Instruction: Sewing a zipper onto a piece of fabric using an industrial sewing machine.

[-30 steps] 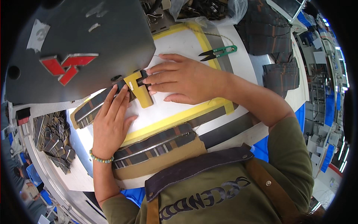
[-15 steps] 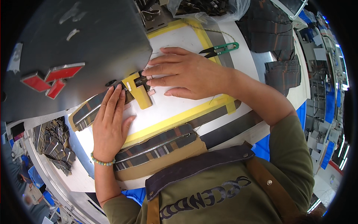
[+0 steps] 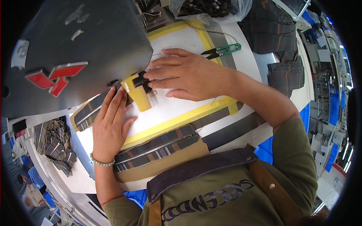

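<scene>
Fingers stretched out, my left hand (image 3: 109,128) lies with its fingertips on the end of a plaid fabric strip with a zipper (image 3: 89,116), at the edge of the grey machine housing (image 3: 109,45). My right hand (image 3: 188,75) rests open, fingers spread. Its fingertips touch a small dark piece (image 3: 140,80) beside a yellow T-shaped part (image 3: 140,98), which sits between my hands. What lies under the housing is hidden.
A second plaid zipper strip (image 3: 158,150) lies on a cardboard piece nearer me. Green-handled thread snips (image 3: 229,49) are beyond my right hand. Stacked plaid fabric (image 3: 284,75) stands at the right; a pile of plaid pieces (image 3: 54,145) is at the left.
The yellow part has shifted slightly left, and more of the dark piece shows beside it. The red emblem on the housing appears further right. My hands have barely moved.
</scene>
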The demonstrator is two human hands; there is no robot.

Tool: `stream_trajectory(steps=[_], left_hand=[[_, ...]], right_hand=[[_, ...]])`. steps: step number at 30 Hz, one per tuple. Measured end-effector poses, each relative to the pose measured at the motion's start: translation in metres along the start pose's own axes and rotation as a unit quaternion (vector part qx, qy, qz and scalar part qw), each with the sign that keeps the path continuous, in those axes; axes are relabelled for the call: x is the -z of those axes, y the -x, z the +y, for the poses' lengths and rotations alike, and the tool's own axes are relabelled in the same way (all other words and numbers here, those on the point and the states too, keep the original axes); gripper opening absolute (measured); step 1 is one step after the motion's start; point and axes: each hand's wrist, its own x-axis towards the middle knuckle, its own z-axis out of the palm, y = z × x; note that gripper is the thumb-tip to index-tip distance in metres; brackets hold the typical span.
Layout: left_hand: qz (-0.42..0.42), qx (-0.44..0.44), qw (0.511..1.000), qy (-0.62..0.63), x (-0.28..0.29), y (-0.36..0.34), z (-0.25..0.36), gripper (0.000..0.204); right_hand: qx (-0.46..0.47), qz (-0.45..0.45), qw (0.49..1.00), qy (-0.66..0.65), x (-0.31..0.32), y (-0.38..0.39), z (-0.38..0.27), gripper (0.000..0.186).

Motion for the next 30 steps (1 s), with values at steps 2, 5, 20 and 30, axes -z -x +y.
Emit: stream_trajectory(steps=[2, 5, 20, 30], left_hand=[[0.000, 0.001, 1.000, 0.008, 0.001, 0.001, -0.001, 0.064], [0.007, -0.001, 1.000, 0.009, 0.000, 0.000, 0.000, 0.061], [0.001, -0.002, 1.000, 0.003, 0.001, 0.000, -0.002, 0.060], [0.020, -0.001, 1.000, -0.010, -0.006, 0.002, -0.003, 0.058]], right_hand=[[0.002, -0.002, 1.000, 0.003, 0.000, -0.001, -0.001, 0.045], [0.003, -0.001, 1.000, 0.007, -0.001, 0.000, -0.001, 0.044], [0.005, 0.009, 1.000, 0.018, 0.000, -0.002, -0.001, 0.041], [-0.024, 0.165, 0.986, -0.010, 0.010, -0.007, 0.006, 0.028]])
